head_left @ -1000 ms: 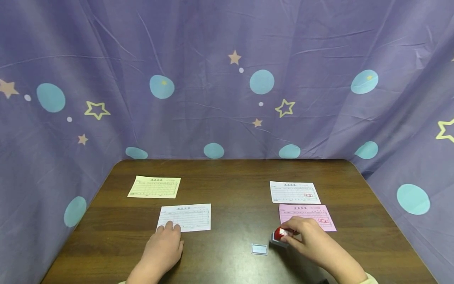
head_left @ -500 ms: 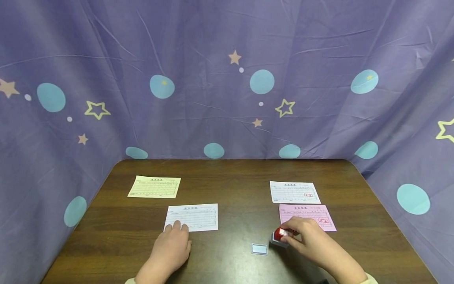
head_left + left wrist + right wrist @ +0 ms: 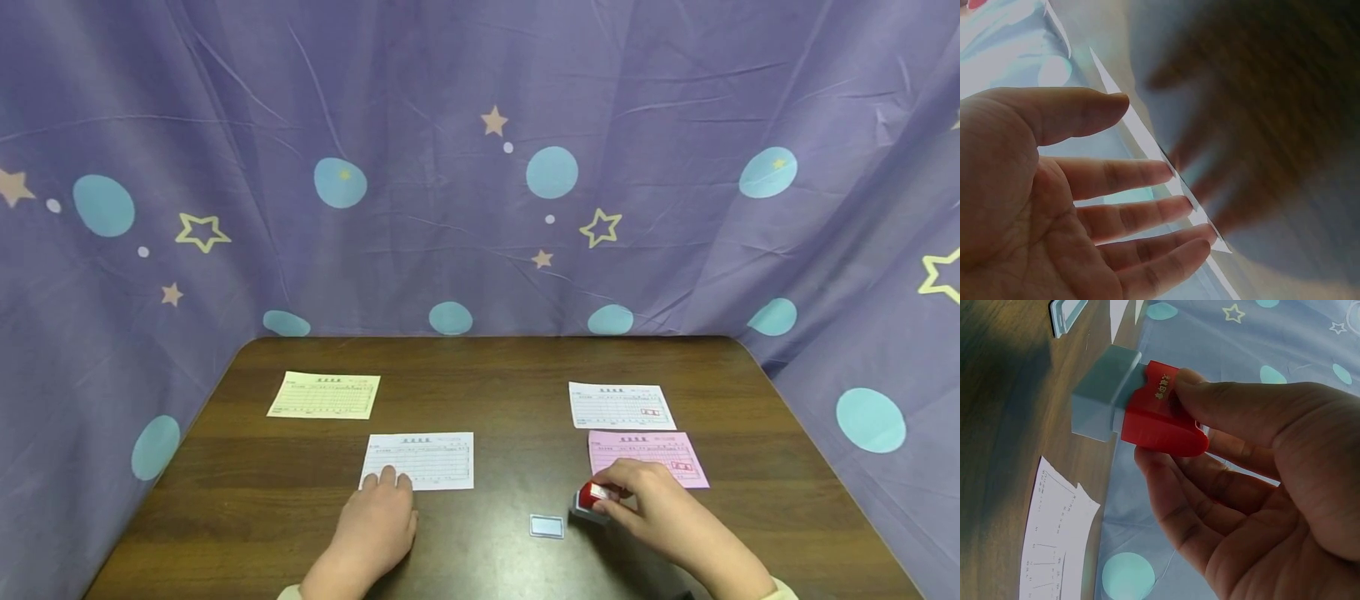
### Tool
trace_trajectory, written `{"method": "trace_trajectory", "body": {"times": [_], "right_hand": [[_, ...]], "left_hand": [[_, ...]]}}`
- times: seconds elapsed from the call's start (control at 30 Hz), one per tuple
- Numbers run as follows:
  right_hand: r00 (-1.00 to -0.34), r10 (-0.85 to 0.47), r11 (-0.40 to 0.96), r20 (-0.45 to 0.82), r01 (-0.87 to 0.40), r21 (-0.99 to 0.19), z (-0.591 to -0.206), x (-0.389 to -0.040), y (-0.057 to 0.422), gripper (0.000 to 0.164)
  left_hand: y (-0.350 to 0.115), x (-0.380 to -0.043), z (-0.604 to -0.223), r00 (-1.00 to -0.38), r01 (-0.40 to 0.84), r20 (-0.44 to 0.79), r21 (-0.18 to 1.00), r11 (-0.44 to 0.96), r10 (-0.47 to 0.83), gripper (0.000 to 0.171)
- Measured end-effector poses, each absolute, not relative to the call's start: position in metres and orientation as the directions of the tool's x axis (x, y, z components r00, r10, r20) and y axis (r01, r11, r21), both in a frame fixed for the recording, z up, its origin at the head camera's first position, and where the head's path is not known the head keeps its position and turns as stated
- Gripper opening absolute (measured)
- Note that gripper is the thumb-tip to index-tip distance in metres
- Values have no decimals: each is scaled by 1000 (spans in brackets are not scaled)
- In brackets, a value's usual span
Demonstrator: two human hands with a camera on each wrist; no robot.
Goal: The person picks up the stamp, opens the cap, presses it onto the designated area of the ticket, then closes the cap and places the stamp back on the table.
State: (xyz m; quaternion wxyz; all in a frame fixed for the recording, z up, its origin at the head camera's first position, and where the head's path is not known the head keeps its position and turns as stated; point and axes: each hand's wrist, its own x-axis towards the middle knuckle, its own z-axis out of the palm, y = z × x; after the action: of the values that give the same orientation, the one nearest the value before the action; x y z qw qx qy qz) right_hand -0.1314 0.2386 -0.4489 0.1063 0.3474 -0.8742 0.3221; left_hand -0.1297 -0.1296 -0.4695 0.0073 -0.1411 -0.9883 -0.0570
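My left hand lies palm down with its fingertips on the lower left edge of a white printed form. In the left wrist view its fingers are extended and touch the paper's edge. The right hand pinches the red handle of a self-inking stamp between thumb and fingers. The stamp's grey-blue base shows in the right wrist view. Just left of the stamp, a small light-blue rectangular cap lies on the table.
A pink form with a red stamp mark lies behind the right hand, partly covered by it. Behind that is another white form, also marked in red. A yellow form lies at the back left of the brown table. Purple curtains surround the table.
My left hand has slid the white form to the right across the table. The right hand and the stamp have stayed in place.
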Motion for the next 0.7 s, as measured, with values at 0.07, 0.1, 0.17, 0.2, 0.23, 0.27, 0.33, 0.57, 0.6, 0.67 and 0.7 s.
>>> {"method": "trace_trajectory", "body": {"times": [0.07,0.1,0.17,0.2,0.23,0.27,0.33,0.57,0.6,0.67,0.7], "right_hand": [[-737,-538,552,408,-675,-491,-449,-132,239,18],[-738,-539,552,407,-674,-491,-449,-132,238,18],[-738,-539,551,406,-673,-492,-449,-132,238,18],[-738,-539,551,406,-674,-493,-449,-132,238,18],[-738,-539,551,407,-674,-492,-449,-132,238,18],[-737,-539,551,406,-674,-492,-449,-132,238,18],[-739,-540,550,404,-673,-495,-449,-132,239,18],[-740,-541,552,399,-671,-496,-449,-131,240,17],[-740,-541,553,400,-671,-493,-449,-131,240,17],[-739,-541,556,401,-672,-490,-449,-131,240,18],[-739,-540,556,402,-672,-488,-449,-131,239,18]], "left_hand": [[-127,-130,-469,-960,280,23,117,953,279,42],[-125,-130,-470,-960,280,16,121,952,281,42],[-123,-129,-469,-960,279,6,128,952,281,42],[-121,-129,-469,-960,278,2,129,952,280,42],[-120,-129,-469,-960,278,-1,133,951,280,42],[-119,-129,-469,-960,279,-3,131,951,281,42],[-117,-128,-469,-959,280,-5,130,951,283,43],[-108,-126,-471,-952,305,13,130,943,306,39],[-106,-126,-471,-950,311,18,132,941,311,38],[-102,-125,-472,-946,324,32,132,937,323,37],[-101,-125,-472,-944,329,39,130,935,327,36]]}}
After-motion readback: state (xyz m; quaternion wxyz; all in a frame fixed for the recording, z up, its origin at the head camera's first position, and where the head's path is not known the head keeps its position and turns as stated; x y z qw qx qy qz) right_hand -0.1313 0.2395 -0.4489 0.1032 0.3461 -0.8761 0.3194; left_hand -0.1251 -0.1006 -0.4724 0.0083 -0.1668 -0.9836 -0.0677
